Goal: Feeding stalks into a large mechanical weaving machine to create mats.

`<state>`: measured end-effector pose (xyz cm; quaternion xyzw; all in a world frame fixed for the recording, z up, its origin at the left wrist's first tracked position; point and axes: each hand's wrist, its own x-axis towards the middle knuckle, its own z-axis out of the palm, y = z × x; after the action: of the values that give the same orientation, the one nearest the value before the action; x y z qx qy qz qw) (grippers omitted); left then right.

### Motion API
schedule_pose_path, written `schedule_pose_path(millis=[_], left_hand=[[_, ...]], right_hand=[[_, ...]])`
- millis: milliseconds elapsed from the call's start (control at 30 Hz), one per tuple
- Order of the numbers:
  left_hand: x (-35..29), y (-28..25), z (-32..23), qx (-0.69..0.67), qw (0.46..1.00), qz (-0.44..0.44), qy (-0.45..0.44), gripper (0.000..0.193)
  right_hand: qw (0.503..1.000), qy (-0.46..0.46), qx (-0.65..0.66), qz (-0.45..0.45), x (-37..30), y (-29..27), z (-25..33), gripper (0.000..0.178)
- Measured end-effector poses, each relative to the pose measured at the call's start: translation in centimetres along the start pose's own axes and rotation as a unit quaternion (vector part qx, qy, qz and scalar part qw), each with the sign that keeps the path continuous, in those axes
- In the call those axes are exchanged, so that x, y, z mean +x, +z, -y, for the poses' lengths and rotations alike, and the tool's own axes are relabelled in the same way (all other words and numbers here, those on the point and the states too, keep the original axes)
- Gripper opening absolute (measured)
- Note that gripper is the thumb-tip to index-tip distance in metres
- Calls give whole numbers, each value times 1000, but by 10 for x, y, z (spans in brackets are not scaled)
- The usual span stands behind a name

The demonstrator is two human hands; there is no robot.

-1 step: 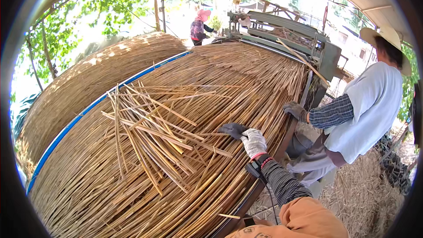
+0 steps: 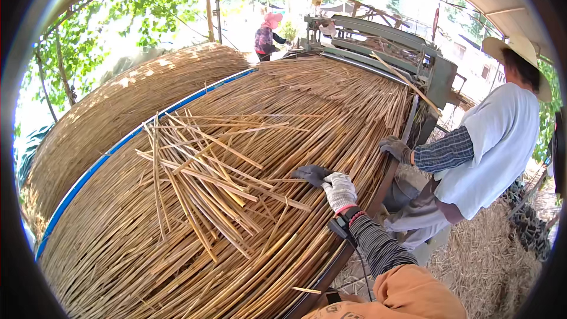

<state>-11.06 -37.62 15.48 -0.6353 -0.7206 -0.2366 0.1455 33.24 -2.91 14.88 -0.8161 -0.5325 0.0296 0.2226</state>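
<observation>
My right hand (image 2: 328, 184), in a white knit glove with dark grey fingers, is low over a wide layer of tan reed stalks (image 2: 177, 283). Its fingers are pressed together, and a thin reed stalk (image 2: 284, 180) runs out from under them to the left. The fingertips partly hide their hold on it. Left of the hand lies a loose, crisscrossed pile of cut reeds (image 2: 207, 186) on top of the layer. A striped sleeve and a dark wrist device cover my right wrist. My left hand is out of view.
A co-worker (image 2: 496, 136) in a white top and straw hat stands at the right, one gloved hand (image 2: 397, 149) on the reeds' edge. A green machine (image 2: 384, 47) spans the far end. Another person (image 2: 269, 35) stands beyond. A blue rail (image 2: 124, 142) divides off a second reed heap (image 2: 118, 106).
</observation>
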Motion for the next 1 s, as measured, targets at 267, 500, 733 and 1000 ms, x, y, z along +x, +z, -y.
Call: schedule_pose_path(millis=[267,500,733,1000], left_hand=[[-3,-1,1,-19,999,-16,-28,37],[-6,9,5,53,996,57,50,39],[-4,8,-4,11,998,37,-58,42],[-8,11,2,20,997,47,-65,46]], right_hand=[[1000,-14,1,-15,-5,4,-2,31],[975,-45,137,-167,15,31,-31,24],[852,92,483,-178,24,17,-26,17],[341,393,844,-132,54,22,-70,23]])
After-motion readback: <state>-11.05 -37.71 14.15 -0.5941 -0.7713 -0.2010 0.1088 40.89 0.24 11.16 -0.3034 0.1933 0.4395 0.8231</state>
